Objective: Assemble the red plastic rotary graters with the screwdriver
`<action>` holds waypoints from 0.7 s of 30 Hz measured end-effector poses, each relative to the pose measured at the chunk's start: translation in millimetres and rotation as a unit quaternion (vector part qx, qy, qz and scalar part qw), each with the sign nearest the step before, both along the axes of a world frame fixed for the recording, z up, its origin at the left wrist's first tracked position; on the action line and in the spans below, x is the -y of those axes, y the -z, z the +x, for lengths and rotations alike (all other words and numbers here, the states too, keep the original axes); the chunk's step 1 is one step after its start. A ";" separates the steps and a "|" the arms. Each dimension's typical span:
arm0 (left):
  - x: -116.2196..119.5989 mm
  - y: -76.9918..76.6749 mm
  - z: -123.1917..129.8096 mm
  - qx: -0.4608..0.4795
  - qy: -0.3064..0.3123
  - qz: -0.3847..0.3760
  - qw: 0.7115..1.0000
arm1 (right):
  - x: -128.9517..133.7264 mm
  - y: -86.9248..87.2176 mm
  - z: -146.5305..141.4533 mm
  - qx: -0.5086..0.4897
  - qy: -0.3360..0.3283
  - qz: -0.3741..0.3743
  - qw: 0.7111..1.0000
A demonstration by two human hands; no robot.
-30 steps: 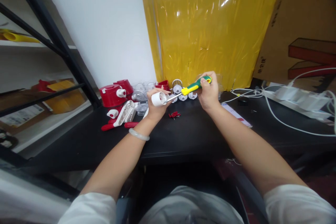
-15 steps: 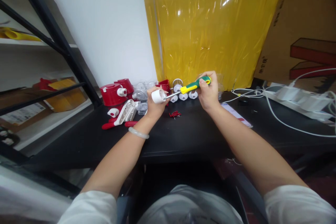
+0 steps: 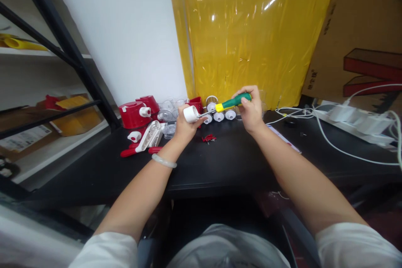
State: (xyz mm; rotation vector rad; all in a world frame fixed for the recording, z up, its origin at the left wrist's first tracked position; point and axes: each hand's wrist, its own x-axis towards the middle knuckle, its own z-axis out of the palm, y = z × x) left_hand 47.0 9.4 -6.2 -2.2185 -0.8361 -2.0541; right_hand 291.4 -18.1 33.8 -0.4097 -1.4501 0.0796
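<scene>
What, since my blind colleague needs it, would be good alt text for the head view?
The right hand holds a green and yellow screwdriver, its shaft at a white cap in the left hand. Small red pieces lie below on a black table.

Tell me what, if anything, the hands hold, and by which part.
The right hand holds the screwdriver by the rear of its handle; the left hand holds the white cylindrical part around its outer side.
</scene>
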 end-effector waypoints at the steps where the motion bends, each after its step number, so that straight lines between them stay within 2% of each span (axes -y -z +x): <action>1: 0.4 -0.2 0.3 0.000 0.004 0.025 1.000 | 3.1 -0.2 -0.2 -0.004 0.005 0.006 1.000; 6: 1.8 -9.0 -0.9 -0.018 0.061 0.186 0.981 | 20.5 -2.8 -3.0 0.009 0.048 0.031 0.998; 9: 1.7 -16.1 -2.3 -0.033 0.098 0.238 0.966 | 26.2 -4.6 -5.8 0.010 0.053 0.043 0.998; 14: 6.1 -21.8 -2.8 -0.033 0.096 0.241 0.965 | 27.9 -6.7 -7.9 0.009 0.058 0.025 0.998; 21: 9.3 -15.4 -11.2 -0.043 0.048 0.160 0.985 | 25.5 -6.3 -5.8 -0.012 0.051 0.004 0.999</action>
